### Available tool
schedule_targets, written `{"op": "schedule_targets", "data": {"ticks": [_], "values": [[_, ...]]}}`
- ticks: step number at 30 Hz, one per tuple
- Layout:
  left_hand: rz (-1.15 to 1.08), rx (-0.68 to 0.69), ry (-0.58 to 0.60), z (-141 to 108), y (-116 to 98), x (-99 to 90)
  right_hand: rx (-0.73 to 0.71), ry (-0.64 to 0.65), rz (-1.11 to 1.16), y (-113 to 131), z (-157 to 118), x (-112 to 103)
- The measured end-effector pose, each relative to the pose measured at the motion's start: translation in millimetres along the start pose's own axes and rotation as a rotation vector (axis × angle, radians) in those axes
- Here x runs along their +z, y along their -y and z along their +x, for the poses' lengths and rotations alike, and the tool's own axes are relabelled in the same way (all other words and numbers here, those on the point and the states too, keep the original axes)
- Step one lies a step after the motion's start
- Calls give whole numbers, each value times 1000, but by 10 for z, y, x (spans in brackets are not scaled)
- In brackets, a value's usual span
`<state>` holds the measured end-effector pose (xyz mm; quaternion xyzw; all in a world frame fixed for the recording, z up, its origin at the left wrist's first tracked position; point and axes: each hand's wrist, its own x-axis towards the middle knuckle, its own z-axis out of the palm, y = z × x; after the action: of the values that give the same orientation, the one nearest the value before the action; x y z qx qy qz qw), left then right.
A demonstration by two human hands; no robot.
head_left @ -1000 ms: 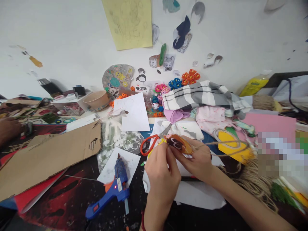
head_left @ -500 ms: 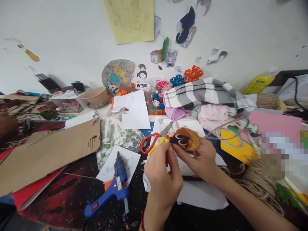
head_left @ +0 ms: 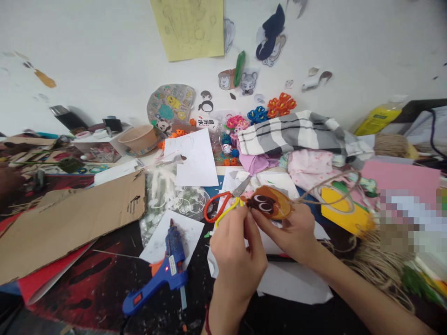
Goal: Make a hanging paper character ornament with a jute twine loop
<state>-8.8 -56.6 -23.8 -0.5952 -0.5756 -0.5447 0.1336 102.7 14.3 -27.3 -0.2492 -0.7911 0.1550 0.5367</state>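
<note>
Over the white paper I hold a small brown cartoon animal cutout (head_left: 268, 203) with large white-rimmed eyes. My right hand (head_left: 296, 232) grips it from the right, thumb along its lower edge. The fingers of my left hand (head_left: 237, 249) are pinched together at its left end; the exact spot they grip is hidden behind the fingertips. Just behind my left hand lie scissors (head_left: 217, 208) with red and yellow handles, blades pointing away. To the left a blue hot glue gun (head_left: 171, 272) rests on a small white sheet (head_left: 190, 228), its light lit red.
Brown cardboard (head_left: 77, 223) covers the left side. Coiled twine (head_left: 372, 270) and coloured paper (head_left: 401, 181) crowd the right. Plaid cloth (head_left: 289, 135), a bowl (head_left: 138, 139) and bead flowers (head_left: 281, 106) line the wall. Another person's hand (head_left: 10, 184) is at the far left.
Almost nothing differs. Both hands keep their grip on the cutout, with only a very slight shift of the fingers and of the camera view.
</note>
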Motion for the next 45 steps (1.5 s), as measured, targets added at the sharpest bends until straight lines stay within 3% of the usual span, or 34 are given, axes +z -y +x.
{"op": "schedule_targets", "data": {"ticks": [20,27,30,38,45], "values": [[64,28,19,8,21,25,-111,131,-56,-21,-13,-24],[17,15,-17,-7,25,20,-162,129,-91,6,24,-51],[15,18,-31,2,27,31,-193,44,-65,40,66,-52],[55,28,-41,7,40,52,36,29,-73,80,70,-49],[71,34,-28,17,31,53,-12,45,-4,69,48,-62]]}}
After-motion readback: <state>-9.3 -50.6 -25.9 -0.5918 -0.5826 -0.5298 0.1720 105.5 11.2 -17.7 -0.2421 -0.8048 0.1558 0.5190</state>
